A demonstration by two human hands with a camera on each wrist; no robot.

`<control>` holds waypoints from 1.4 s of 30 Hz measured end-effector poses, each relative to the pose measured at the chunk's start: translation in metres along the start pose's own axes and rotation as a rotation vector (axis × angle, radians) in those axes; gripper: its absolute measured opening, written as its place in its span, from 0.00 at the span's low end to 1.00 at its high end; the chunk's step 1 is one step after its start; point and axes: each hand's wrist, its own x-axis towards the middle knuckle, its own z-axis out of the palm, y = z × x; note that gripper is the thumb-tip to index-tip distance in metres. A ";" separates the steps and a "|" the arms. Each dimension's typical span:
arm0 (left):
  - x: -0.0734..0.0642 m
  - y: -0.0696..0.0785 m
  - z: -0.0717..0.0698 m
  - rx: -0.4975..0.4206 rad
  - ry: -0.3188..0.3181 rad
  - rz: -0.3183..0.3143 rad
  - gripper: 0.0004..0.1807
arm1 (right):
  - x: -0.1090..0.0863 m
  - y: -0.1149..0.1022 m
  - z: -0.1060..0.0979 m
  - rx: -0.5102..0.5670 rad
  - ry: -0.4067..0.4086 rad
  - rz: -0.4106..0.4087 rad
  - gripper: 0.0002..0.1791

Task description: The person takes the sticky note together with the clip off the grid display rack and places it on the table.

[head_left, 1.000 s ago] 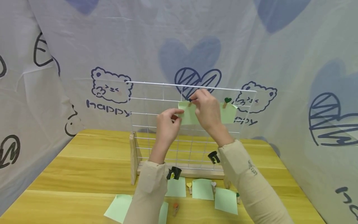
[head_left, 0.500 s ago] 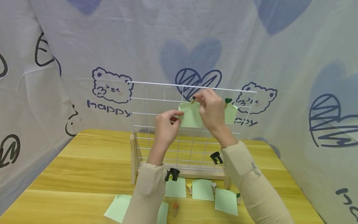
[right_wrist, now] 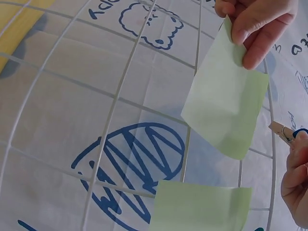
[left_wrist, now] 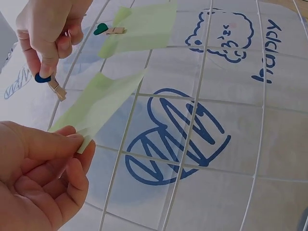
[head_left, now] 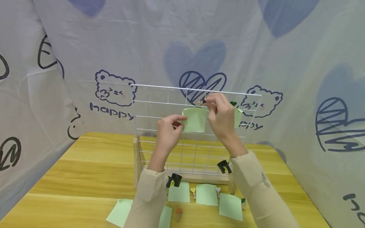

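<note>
My left hand (head_left: 168, 130) pinches a light green sticky note (head_left: 195, 121) by its left edge, in front of the white wire grid (head_left: 158, 102). In the left wrist view the note bends away from the grid's wires. Between thumb and fingers, my right hand (head_left: 222, 114) holds a small wooden clothespin (left_wrist: 57, 90) with a dark blue heart on it. Its tip points toward the grid, apart from the note. To the right, a second green sticky note (left_wrist: 144, 30) hangs on the grid under a clothespin with a green heart (left_wrist: 101, 29), partly hidden by my right hand in the head view.
The grid stands in a wooden base (head_left: 196, 178) on the yellow wooden table (head_left: 80, 177). Before it lie several green sticky notes (head_left: 207, 195) and small clothespins with yellow (head_left: 193, 192), white, green and orange (head_left: 179, 214) hearts. A printed cloth hangs behind.
My right hand has drawn the blue-heart clothespin off the note's top edge, moving right and slightly down. The left hand keeps its pinch on the note, shifting slightly left and down.
</note>
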 end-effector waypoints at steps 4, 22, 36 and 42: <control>-0.004 0.000 0.000 -0.008 -0.004 0.023 0.12 | -0.006 0.000 -0.005 0.024 0.016 0.037 0.05; -0.022 -0.008 0.000 -0.037 -0.012 0.052 0.11 | -0.032 0.005 -0.022 0.143 -0.021 0.168 0.05; -0.044 -0.022 -0.001 -0.025 -0.038 0.008 0.10 | -0.056 0.000 -0.031 0.225 -0.099 0.252 0.06; -0.055 -0.030 0.000 -0.032 -0.052 0.009 0.10 | -0.066 -0.005 -0.035 0.246 -0.141 0.275 0.06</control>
